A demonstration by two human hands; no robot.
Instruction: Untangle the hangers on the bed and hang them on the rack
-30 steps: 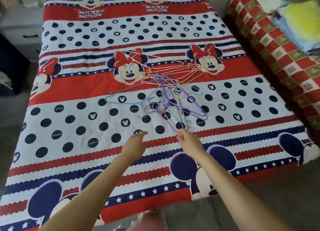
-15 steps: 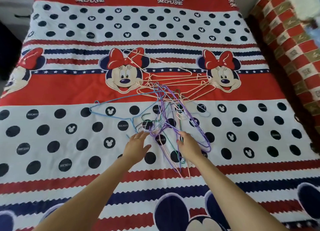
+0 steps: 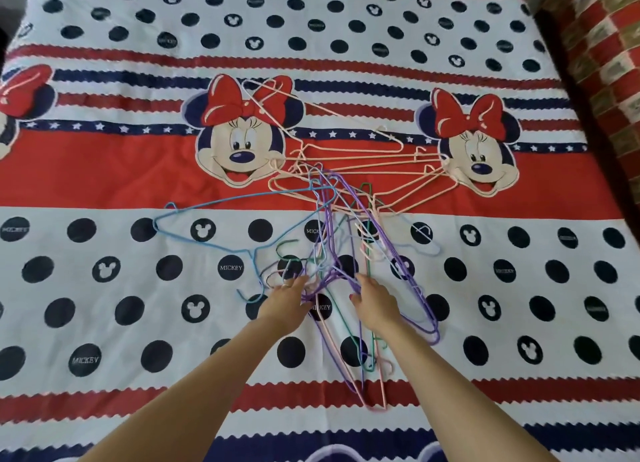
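Note:
A tangled heap of thin wire hangers (image 3: 341, 219) lies mid-bed on a cartoon-print cover (image 3: 104, 323). A blue hanger (image 3: 207, 245) sticks out to the left. Several peach hangers (image 3: 363, 157) fan out at the back, and purple hangers (image 3: 412, 281) and a green one (image 3: 346, 326) run toward me. My left hand (image 3: 284, 300) reaches into the cluster of hooks at the heap's near left, fingers extended and touching the wires. My right hand (image 3: 375, 302) rests with straight fingers on the purple hangers. Neither hand visibly grips a wire. No rack is in view.
A red checked blanket (image 3: 606, 46) lies along the bed's far right side, past a dark gap. The cover stretches flat to the left, right and front of the heap.
The view has moved closer over the bed. Both hands have reached forward from the heap's near edge into the hangers, the left now among the hooks, the right on the purple wires.

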